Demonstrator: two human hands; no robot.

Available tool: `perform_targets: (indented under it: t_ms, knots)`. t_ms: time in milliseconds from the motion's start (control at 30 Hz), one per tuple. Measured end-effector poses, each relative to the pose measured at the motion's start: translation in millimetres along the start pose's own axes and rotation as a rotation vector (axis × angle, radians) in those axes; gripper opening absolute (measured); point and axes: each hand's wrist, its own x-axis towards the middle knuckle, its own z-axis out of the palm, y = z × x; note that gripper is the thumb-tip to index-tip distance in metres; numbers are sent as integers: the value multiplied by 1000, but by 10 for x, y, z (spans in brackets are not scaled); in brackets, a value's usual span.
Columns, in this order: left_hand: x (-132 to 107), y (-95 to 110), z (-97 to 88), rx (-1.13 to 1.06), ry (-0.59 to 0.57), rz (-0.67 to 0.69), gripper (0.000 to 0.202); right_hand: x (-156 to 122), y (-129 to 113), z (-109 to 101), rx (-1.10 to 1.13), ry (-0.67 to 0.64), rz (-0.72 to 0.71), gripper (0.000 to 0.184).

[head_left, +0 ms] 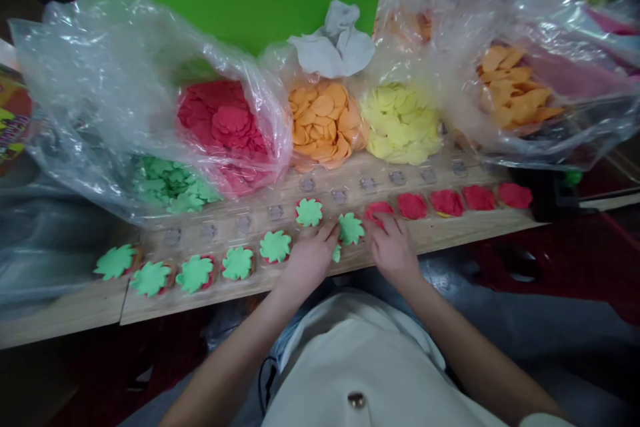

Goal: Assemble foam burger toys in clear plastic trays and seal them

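Observation:
My left hand (311, 255) is closed, its fingertips at the left edge of a green flower-shaped piece (351, 229). Part of another green piece (337, 253) shows just below these fingers. With fingers bent together, my right hand (393, 247) is on a red flower-shaped piece (379, 209), partly covering it. Further red pieces (412, 206) continue the row to the right, a bit of yellow showing under one. Green flowers layered over red (195, 273) form a row on the left. One more green-topped flower (309, 212) sits above my left hand.
Behind the rows, clear plastic bags hold red pieces (233, 123), orange petals (323, 117), yellow petals (400, 120) and small green pieces (173, 183). Another bag with orange petals (517, 87) lies at right. Clear moulded trays (293, 197) rest on the wooden tabletop (75, 310).

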Motion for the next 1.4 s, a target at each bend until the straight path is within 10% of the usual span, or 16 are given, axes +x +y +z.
perform_targets:
  t_ms: [600, 767, 967, 1200, 1400]
  knots:
    - [-141, 78, -16, -54, -22, -51, 47, -198, -130, -10, -75, -70, -109, 40]
    - [60, 17, -183, -890, 209, -326, 22, -44, -83, -154, 384, 46, 5, 35]
    - [493, 226, -260, -2174, -104, -528, 30, 170, -117, -205, 926, -39, 244, 30]
    - [658, 274, -116, -1947, 81, -617, 29, 230, 188, -243, 1746, -243, 692, 27]
    - [677, 244, -77, -1727, 451, -573, 24, 261, 341, -238, 1784, -86, 894, 35]
